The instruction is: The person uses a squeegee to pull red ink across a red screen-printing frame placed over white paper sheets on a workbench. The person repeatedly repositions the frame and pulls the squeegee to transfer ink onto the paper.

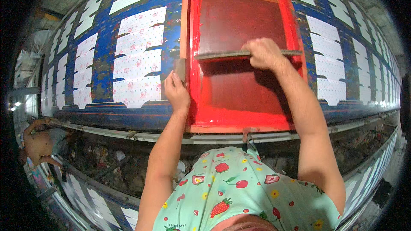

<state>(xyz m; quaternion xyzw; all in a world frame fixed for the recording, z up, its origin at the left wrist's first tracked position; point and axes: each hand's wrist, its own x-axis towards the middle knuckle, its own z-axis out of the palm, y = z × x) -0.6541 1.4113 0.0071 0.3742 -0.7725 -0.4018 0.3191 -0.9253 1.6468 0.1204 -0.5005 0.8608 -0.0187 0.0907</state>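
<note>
A screen printing frame [242, 130] with red borders lies across the long blue table in front of me. Its dark red mesh [244, 21] shows in the middle, with wet red ink [218, 120] along the near side. My right hand [264, 54] is closed over the top of a long squeegee [220, 54], which spans the mesh from side to side. At the frame's left edge, my left hand [177, 92] grips a grey-brown piece [180, 69] against the side; its exact shape is partly hidden by my fingers.
White fabric pieces with small pink and blue prints [139, 60] lie in rows left of the frame; more pale pieces [326, 55] lie to the right. A metal rail [141, 136] runs along the table's near edge. Another person [43, 141] is at the far left.
</note>
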